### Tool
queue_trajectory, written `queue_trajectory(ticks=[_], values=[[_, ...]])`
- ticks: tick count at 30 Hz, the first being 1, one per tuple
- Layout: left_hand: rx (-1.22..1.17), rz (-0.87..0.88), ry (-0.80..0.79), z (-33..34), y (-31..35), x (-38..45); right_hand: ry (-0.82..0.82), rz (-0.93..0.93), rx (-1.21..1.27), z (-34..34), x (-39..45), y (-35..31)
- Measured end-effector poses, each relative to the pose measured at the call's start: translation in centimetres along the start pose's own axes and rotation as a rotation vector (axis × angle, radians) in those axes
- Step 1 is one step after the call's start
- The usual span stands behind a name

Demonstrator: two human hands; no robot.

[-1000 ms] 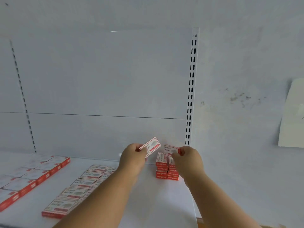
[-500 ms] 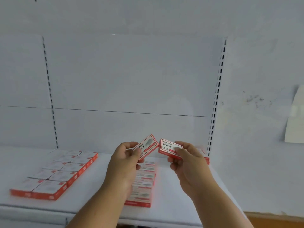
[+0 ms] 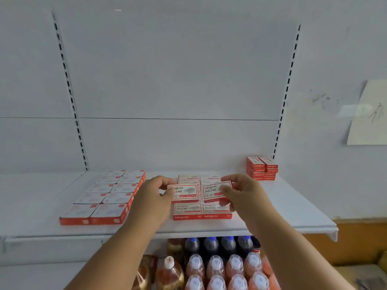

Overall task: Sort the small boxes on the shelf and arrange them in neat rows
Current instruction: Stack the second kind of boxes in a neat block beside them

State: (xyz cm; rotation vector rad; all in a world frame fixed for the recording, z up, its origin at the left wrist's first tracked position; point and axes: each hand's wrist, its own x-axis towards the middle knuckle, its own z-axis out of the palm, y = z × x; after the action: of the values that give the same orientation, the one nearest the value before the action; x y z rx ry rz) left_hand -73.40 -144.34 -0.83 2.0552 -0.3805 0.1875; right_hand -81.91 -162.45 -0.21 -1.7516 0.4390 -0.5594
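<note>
While both hands pinch one box each (left hand (image 3: 154, 192), right hand (image 3: 244, 191)), the row (image 3: 202, 210) lies directly beneath, long axes left-right.

A pale back panel (image 3: 178, 80) is seen behind the white shelf (image 3: 282, 214), crossed by a thin horizontal seam and flanked by two slotted uprights (image 3: 69, 91). To the right, a scuffed white wall (image 3: 326, 59) is shown, with a sheet of paper (image 3: 368, 116) fixed to it. Capped bottles (image 3: 215, 266) are packed in rows below the shelf. Flat, even light is cast throughout.
</note>
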Motion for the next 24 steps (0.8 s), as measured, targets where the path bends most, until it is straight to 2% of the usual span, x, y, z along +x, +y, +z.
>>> queue_trajectory(ticks=[4,8,12,19,24], values=[[0.182,0.031,-0.032,0.4,-0.8,-0.1,0.031,-0.055,-0.458,0.1,0.0,0.6],[0.242,0.079,-0.084,0.9,-1.3,-0.1,0.031,-0.016,-0.702,0.7,0.2,1.4],[0.270,0.139,-0.145,1.2,-1.5,-1.0,0.054,-0.063,-0.803,0.9,-0.3,1.8],[0.275,0.181,-0.144,1.2,-1.6,-1.1,0.080,-0.126,-0.864,1.1,-0.3,1.6],[0.278,0.217,-0.159,1.2,-1.9,-1.1,-0.012,-0.149,-0.788,0.0,-0.5,2.1]])
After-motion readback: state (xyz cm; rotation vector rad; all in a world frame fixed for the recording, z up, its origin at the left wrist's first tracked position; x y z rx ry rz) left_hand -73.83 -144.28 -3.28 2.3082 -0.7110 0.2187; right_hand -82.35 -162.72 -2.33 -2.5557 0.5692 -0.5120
